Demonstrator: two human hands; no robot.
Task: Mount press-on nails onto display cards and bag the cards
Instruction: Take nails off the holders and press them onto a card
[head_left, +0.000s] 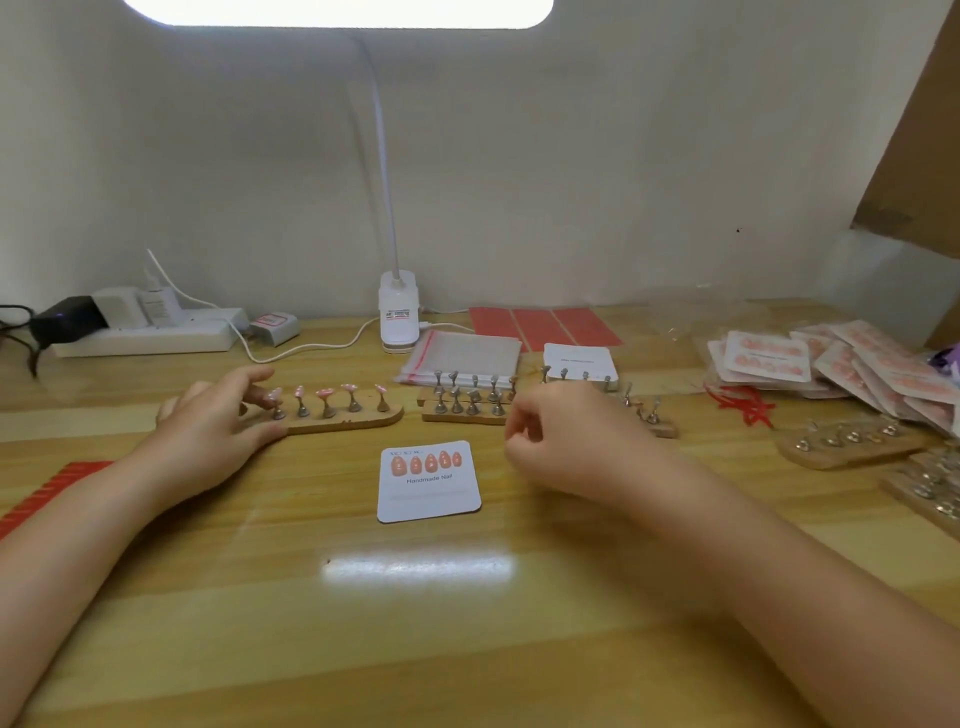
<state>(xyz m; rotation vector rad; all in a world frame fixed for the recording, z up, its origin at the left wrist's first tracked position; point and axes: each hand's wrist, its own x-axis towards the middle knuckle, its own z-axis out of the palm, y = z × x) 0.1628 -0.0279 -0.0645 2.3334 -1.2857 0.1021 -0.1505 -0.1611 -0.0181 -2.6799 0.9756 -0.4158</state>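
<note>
At the far left of the tabletop (519, 649) a red sheet (47, 491) pokes out beside my left forearm, and a power strip (150, 335) sits at the back by the wall. My left hand (218, 431) rests on the left end of a wooden rack (343, 420), thumb and fingertips pinching the leftmost of five pink nails (326, 393) that stand on metal pegs. Just in front of the rack, between my two hands, lies a white card (428, 483) with five pink nails mounted in a row along its top edge. Behind it the lamp (398, 312) clips on at the back, and a stack of clear bags (462, 358) lies beside a second rack (467, 405) whose pegs are bare. My right hand (561, 447) hovers just right of the card, fingers loosely curled, holding nothing I can see. Behind it sits a pile of blank cards (579, 361), with red sheets (545, 325) farther back. At the far right are a heap of bagged cards (831, 364) and more racks (852, 441).
</note>
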